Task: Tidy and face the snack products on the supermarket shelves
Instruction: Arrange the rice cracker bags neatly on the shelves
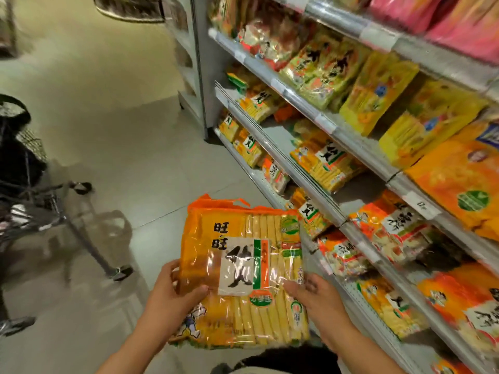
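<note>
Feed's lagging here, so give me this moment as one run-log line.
left hand: grips cracker pack | right hand: grips pack | pack: front up, off shelf | shelves: to the right

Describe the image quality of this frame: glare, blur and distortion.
Head view: glare streaks the clear film of the large yellow-and-orange cracker bag held in the left hand and right hand; the black wheeled trolley at the left edge is smeared by motion blur; the wide lens bends the grey metal shelf rails; the lighting is dim and warm.
</note>
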`<state>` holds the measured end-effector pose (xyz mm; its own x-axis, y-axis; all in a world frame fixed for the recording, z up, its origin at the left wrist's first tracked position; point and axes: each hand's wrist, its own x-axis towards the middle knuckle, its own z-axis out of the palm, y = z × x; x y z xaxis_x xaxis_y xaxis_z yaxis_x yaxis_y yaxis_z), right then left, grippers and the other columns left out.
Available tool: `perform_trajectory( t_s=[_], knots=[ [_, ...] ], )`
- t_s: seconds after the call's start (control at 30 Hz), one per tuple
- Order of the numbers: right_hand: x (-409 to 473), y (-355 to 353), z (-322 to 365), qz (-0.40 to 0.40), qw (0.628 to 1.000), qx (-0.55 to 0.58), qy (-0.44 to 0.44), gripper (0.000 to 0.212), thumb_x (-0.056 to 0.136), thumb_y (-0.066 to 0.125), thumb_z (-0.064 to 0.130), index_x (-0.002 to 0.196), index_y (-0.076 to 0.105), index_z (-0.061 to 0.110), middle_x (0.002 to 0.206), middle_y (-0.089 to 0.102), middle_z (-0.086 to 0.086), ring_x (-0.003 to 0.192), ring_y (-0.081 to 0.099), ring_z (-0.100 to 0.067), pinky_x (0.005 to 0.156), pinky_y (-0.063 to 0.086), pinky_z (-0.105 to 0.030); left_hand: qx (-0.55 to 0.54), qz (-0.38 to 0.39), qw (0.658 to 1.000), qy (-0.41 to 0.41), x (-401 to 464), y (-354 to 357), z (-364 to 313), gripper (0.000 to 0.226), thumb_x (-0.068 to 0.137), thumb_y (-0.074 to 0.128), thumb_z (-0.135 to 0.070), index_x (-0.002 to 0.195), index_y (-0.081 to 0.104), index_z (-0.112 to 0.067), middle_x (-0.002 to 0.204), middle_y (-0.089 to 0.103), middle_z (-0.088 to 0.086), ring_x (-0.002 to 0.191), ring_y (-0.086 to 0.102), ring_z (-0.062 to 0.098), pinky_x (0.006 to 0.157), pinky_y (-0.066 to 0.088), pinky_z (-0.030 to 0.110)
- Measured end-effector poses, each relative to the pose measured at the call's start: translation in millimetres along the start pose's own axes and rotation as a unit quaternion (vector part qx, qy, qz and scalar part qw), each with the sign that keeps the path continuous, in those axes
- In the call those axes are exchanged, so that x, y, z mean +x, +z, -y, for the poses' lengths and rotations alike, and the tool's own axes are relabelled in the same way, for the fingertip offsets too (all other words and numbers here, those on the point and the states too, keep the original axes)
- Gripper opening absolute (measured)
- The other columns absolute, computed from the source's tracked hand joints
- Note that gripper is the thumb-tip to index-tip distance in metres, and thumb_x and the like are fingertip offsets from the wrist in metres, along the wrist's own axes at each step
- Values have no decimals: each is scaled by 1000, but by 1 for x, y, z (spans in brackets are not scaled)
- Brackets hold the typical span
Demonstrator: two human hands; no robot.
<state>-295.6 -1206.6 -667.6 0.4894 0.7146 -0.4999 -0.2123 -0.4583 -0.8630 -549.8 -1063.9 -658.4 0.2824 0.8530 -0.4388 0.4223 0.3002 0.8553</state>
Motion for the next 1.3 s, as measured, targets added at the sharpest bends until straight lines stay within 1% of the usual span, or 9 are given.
perform_trajectory(
  t_s=[0.2, 0.33, 0.57, 0.73, 0.83, 0.97, 1.03, 1.17, 1.3],
  knots=[
    [73, 16, 27, -14, 1000, -12, -4, 31, 75, 81, 31, 102, 68, 25, 96, 75, 11, 87, 71, -7, 74, 53, -25, 28, 3, 999, -16, 73, -10, -23, 83, 70, 85, -30, 137, 36, -33, 118, 61, -7, 98, 66, 19, 85, 55, 49],
    [148, 28, 50, -14, 1000, -6, 1, 24, 79, 78, 25, 100, 67, 25, 92, 74, 19, 85, 70, -1, 64, 50, -11, 89, -2, 996, -25, 144, -7, -50, 66, 71, 82, -40, 125, 45, -34, 107, 65, -12, 91, 67, 15, 79, 58, 45],
    [289, 56, 107, 1, 999, 2, 32, 12, 86, 72, 21, 96, 70, 28, 92, 73, 21, 84, 68, 6, 64, 48, -9, 157, 11, 987, -43, 290, -19, -128, 58, 72, 79, -41, 120, 49, -30, 102, 65, -13, 85, 65, 5, 65, 54, 24],
    [368, 61, 161, 7, 999, -19, 35, 9, 88, 70, 25, 96, 68, 30, 88, 71, 29, 86, 66, 9, 61, 45, -5, 161, 32, 985, -48, 379, -20, -183, 60, 70, 77, -45, 121, 47, -31, 102, 63, -15, 87, 63, 6, 65, 55, 25],
    [402, 62, 184, 5, 999, -11, 40, 13, 86, 72, 24, 96, 67, 31, 86, 69, 32, 80, 63, 16, 58, 45, -3, 152, 61, 985, -53, 427, -15, -209, 63, 65, 75, -47, 119, 47, -31, 106, 64, -10, 92, 66, 15, 77, 59, 40],
    [440, 66, 199, -41, 996, 8, 75, 27, 81, 76, 22, 103, 66, 34, 101, 73, 14, 88, 69, 1, 70, 51, -20, 157, 120, 980, -30, 500, -5, -237, 56, 72, 77, -38, 120, 50, -27, 103, 66, -9, 91, 66, 10, 71, 58, 29],
    [456, 71, 206, -77, 993, 22, 86, 29, 81, 77, 22, 98, 61, 40, 94, 71, 26, 82, 66, 9, 62, 48, -10, 166, 158, 973, -12, 539, 0, -250, 57, 73, 77, -36, 122, 50, -27, 104, 66, -9, 93, 65, 9, 69, 56, 25],
    [482, 93, 223, -170, 980, 43, 93, 34, 81, 77, 22, 88, 53, 45, 75, 63, 35, 70, 59, 21, 50, 43, -4, 205, 248, 946, 28, 625, 12, -275, 55, 80, 76, -32, 127, 48, -28, 112, 66, -9, 100, 65, 13, 85, 57, 41],
    [506, 126, 234, -259, 958, 46, 116, 27, 82, 76, 21, 104, 65, 30, 103, 70, 13, 88, 67, -3, 82, 54, -29, 263, 324, 906, 68, 701, 26, -303, 57, 82, 75, -28, 131, 45, -28, 111, 66, -7, 98, 65, 16, 86, 56, 43]
  ],
)
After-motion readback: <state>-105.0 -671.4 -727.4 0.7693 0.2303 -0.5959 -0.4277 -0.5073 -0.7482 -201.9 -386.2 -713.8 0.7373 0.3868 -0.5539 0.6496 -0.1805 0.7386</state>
